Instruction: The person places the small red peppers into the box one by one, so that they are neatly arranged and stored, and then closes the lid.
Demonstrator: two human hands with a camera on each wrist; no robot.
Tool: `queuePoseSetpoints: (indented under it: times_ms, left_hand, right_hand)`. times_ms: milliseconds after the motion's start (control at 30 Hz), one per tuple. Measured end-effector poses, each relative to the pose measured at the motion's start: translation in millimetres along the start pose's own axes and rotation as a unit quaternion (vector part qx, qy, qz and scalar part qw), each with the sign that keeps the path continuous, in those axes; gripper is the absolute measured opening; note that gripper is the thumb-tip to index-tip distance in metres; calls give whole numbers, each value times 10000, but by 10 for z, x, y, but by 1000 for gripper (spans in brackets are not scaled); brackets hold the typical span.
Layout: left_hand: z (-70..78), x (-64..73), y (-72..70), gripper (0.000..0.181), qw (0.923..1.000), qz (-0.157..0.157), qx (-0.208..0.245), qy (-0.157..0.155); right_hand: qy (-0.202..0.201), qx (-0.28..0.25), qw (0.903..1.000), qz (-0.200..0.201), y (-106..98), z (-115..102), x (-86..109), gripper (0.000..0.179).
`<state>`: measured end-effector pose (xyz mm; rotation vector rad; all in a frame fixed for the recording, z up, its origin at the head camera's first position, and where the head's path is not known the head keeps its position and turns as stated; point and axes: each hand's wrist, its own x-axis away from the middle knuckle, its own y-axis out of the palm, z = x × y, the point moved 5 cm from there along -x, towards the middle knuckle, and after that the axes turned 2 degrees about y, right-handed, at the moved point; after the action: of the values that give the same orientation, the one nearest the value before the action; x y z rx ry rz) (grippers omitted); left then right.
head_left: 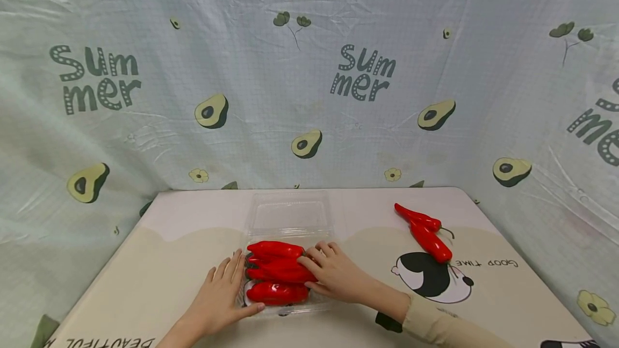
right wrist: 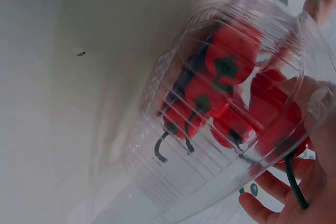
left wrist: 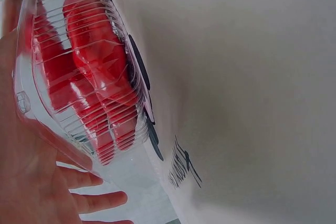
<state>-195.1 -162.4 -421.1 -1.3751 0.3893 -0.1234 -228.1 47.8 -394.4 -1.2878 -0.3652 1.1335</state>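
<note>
Several red peppers (head_left: 277, 294) lie side by side in a clear plastic clamshell box (head_left: 316, 304); its lid (head_left: 290, 215) lies folded back. My left hand (head_left: 218, 295) rests along the box's left side with straight, spread fingers, the thumb near the front rim. At the right end of the peppers, my right hand (head_left: 340, 277) grips a red pepper (right wrist: 270, 111) with bent fingers and thumb. Its green stem (right wrist: 295, 182) crosses the palm in the right wrist view. Through the ribbed wall, the left wrist view shows more peppers (left wrist: 100, 45).
Two more red peppers (head_left: 430, 241) lie touching on the table at the right, over a printed dog's head. The pale tabletop (head_left: 159, 278) bears drawings and lettering. A curtain (head_left: 261, 79) printed with avocados hangs behind and on both sides.
</note>
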Motion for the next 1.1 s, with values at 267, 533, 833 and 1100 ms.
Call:
queuePoseSetpoints:
  times_ms: [267,533,833,1100]
  left_hand:
    - [0,1,-11,101,10000,0,12,1]
    - [-2,-5,-4,101,9999,-46,116,-18]
    - [-10,-7,9,102,9999,-50,113,-29]
    - [-19,-15,25,102,9999,-74,74,-52]
  right_hand:
    - [-67,102,9999,-58,43,-65,-58,43]
    - [-89,149,9998,-61,85,-94,-86,44]
    - [-100,121,9999,-43,132,-125,-158,44]
    - [-104,129,9999,-18,169,-131,-193,48]
